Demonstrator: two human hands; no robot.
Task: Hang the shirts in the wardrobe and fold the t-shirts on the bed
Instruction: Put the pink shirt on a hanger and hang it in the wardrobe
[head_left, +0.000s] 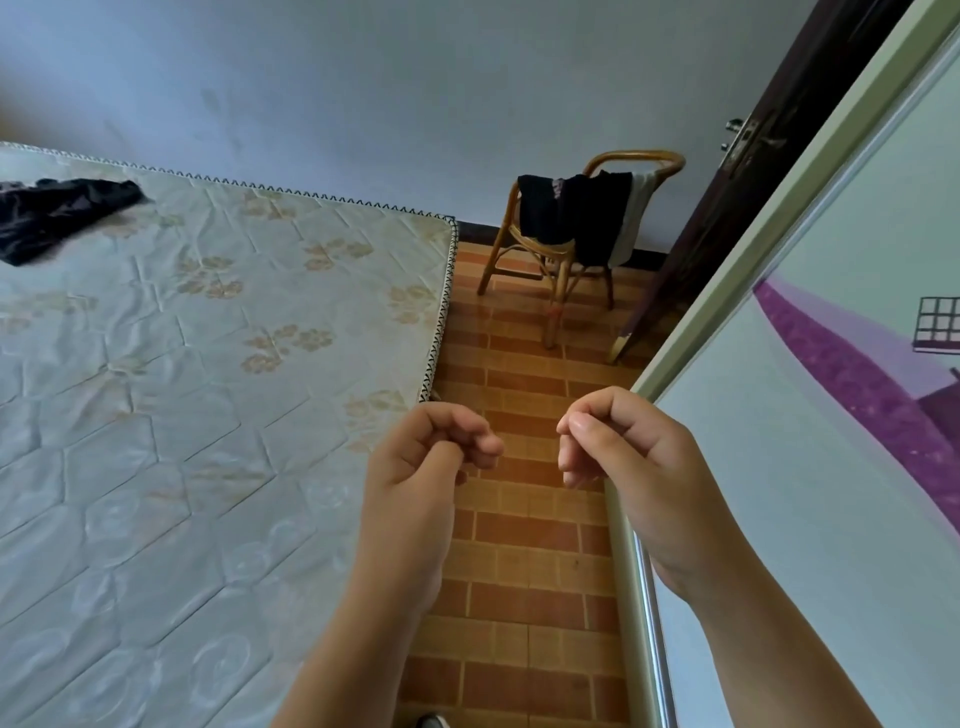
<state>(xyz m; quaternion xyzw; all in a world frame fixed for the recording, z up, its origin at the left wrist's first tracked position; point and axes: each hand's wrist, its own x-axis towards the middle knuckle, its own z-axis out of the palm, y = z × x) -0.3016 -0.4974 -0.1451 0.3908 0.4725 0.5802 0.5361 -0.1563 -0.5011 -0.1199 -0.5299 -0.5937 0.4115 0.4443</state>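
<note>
My left hand (421, 467) and my right hand (618, 457) are raised side by side over the tiled floor, between the bed and the wardrobe. The fingers of both are curled in and hold nothing. A dark garment (62, 218) lies crumpled on the mattress (208, 374) at the far left. Black clothes (571, 213) and a white one (632, 218) hang over a rattan chair (550, 280) against the far wall. The wardrobe's sliding door (810, 467), pale with a purple print, fills the right side and hides the inside.
A narrow strip of brown tiled floor (519, 571) runs between the bed and the wardrobe up to the chair. A dark wooden room door (748, 197) with a metal handle stands open behind the chair. A shoe tip (434, 721) shows at the bottom edge.
</note>
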